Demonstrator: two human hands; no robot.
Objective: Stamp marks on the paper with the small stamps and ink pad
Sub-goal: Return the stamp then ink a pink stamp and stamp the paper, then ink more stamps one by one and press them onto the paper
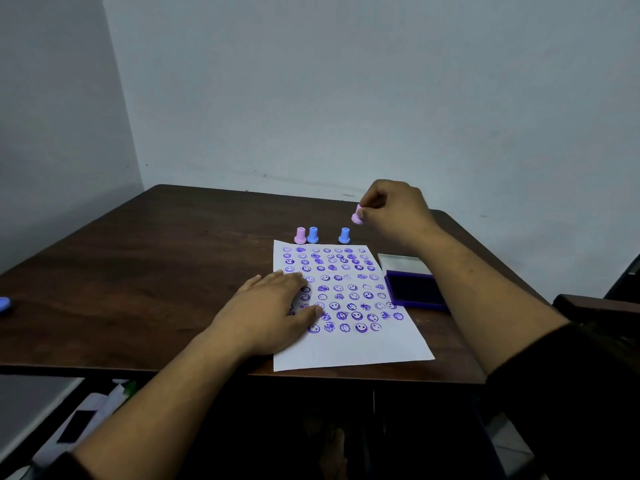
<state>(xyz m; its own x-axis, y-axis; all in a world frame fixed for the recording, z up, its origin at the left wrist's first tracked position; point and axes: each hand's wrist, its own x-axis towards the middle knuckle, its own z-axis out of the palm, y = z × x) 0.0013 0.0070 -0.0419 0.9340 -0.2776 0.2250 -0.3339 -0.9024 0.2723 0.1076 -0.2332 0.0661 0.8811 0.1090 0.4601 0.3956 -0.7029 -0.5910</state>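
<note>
A white paper (pixel 349 351) covered with rows of purple smiley marks lies on the dark wooden table (pixel 145 271). My left hand (pixel 273 306) rests flat on the paper's left side, fingers spread. My right hand (pixel 394 209) is raised beyond the paper's far right corner and pinches a pink stamp (pixel 357 216) in the air. Three stamps stand upright just past the paper's far edge: a pink stamp (pixel 300 235), a blue stamp (pixel 313 234) beside it, and another blue stamp (pixel 344 235) further right. The open purple ink pad (pixel 414 289) lies right of the paper.
The ink pad's lid (pixel 401 263) lies just behind the pad. A small blue object (pixel 4 304) sits at the table's far left edge. A dark chair arm (pixel 588 306) is at the right. The wall stands close behind the table.
</note>
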